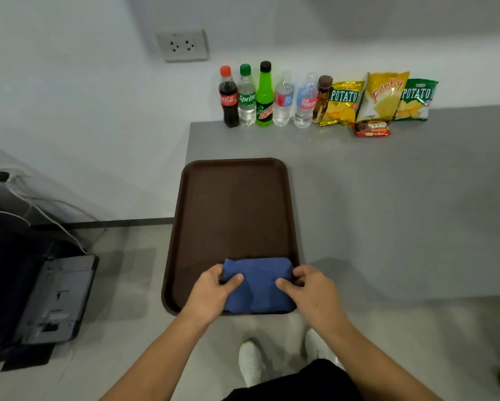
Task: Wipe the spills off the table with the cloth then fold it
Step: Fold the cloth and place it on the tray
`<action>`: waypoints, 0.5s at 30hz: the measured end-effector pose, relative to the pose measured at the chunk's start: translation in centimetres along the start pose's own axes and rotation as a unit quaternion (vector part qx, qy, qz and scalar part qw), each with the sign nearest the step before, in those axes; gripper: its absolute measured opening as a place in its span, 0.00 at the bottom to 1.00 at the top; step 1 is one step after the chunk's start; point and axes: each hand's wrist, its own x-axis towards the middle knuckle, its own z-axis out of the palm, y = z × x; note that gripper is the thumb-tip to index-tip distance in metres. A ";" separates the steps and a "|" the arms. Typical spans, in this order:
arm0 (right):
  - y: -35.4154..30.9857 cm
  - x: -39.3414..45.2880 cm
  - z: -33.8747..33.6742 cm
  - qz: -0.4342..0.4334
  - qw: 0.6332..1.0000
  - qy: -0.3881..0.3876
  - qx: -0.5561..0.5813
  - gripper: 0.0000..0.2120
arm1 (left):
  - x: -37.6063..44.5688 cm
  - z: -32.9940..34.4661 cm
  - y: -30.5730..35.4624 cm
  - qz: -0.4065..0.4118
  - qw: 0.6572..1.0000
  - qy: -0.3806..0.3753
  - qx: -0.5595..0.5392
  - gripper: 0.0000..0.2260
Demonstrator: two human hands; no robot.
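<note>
A blue cloth, folded into a thick rectangle, lies at the near end of a brown tray on the grey table. My left hand grips the cloth's left edge, thumb on top and fingers curled under. My right hand grips its right edge the same way. No spill shows on the tray or the table around it.
Along the wall at the table's far edge stand several drink bottles and snack bags, with a small red packet in front. Left of the table, on the floor, is a dark machine with cables.
</note>
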 end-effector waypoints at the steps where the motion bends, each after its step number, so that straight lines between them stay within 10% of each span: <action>1: 0.0 -0.1 0.2 -0.002 1.000 0.006 -0.024 0.24 | 0.0 -0.1 -0.3 -0.002 1.000 0.000 0.004 0.03; 8: 0.2 -0.4 1.0 -0.120 0.960 0.085 -0.238 0.22 | 0.2 -0.2 -0.6 -0.011 0.994 0.037 0.098 0.23; 15: 1.2 -0.1 1.7 -0.232 0.918 0.050 -0.319 0.22 | -0.2 -0.4 -1.2 0.089 0.976 0.089 0.175 0.21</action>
